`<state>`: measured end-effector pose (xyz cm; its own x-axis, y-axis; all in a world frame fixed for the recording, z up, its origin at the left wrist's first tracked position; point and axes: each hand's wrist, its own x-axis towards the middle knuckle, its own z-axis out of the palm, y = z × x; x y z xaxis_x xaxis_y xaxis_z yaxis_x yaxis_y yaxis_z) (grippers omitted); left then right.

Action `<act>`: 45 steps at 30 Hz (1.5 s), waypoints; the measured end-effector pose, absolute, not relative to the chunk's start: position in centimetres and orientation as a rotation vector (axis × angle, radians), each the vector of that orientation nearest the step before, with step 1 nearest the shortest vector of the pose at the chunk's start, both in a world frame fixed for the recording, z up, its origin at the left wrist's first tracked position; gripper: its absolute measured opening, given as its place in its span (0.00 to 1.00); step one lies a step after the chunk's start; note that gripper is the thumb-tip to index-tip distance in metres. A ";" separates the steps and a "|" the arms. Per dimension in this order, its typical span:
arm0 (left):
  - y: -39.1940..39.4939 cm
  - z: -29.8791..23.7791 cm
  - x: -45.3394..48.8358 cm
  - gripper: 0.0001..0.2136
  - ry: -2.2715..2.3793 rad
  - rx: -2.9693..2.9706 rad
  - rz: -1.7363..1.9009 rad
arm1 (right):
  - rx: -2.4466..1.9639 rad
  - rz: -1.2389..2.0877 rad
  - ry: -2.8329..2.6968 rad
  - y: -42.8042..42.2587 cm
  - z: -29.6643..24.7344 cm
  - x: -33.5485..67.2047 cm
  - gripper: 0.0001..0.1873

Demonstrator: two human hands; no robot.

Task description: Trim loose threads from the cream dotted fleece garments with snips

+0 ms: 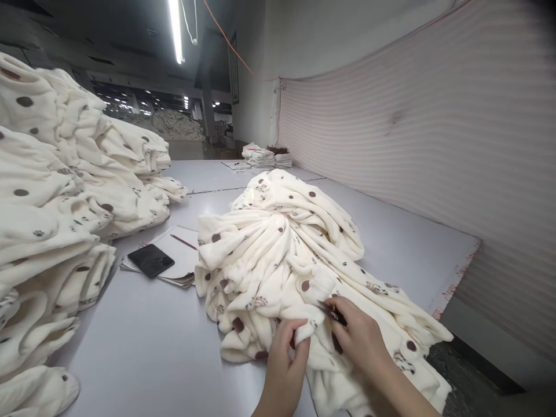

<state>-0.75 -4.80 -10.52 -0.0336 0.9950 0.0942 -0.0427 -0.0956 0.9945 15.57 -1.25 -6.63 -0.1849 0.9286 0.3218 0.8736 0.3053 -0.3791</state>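
Observation:
A heap of cream fleece fabric with brown dots and small animal prints lies bunched in front of me. It looks like a garment, though the folds hide its full shape. My left hand pinches a small edge of this fleece between thumb and fingers. Just to the right, my right hand is closed round dark thread snips. Their tips point left, close above the fabric near my left hand. Part of the snips is hidden inside the palm.
A tall pile of matching fleece pieces rises at the left. Between it and the heap, a black phone and a red pencil rest on papers. Stacked white pieces stand at the table's far end. Striped cloth hangs along the right.

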 end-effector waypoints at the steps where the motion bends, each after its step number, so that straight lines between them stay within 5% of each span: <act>1: -4.6 -10.3 -0.8 0.13 1.078 1.159 1.262 | -1.624 0.138 -2.032 -0.7 -6.6 15.4 0.13; 8: -3.3 -10.2 -1.5 0.15 0.621 0.538 1.196 | -1.716 0.313 -1.999 -0.3 -5.3 15.1 0.01; 13: -3.4 -10.2 -1.2 0.16 0.539 0.494 1.213 | -1.488 0.354 -2.118 -2.7 -4.7 15.1 0.12; 26: -3.9 -9.2 -1.4 0.12 0.623 0.706 1.112 | -1.480 0.349 -2.155 -3.2 -5.0 15.0 0.12; 36: -3.3 -9.7 -1.1 0.09 0.592 0.546 1.092 | -1.517 0.789 -1.625 -3.7 -5.0 20.2 0.17; 45: -1.2 -9.6 -0.2 0.11 0.746 0.802 1.211 | -1.628 0.649 -1.610 -3.6 -6.7 20.1 0.11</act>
<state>-0.23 -1.17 -9.58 0.1943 0.9785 -0.0693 -0.5015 0.1598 0.8503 20.08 -3.64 -6.65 0.0833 0.9858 0.1456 0.6094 0.0652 -0.7901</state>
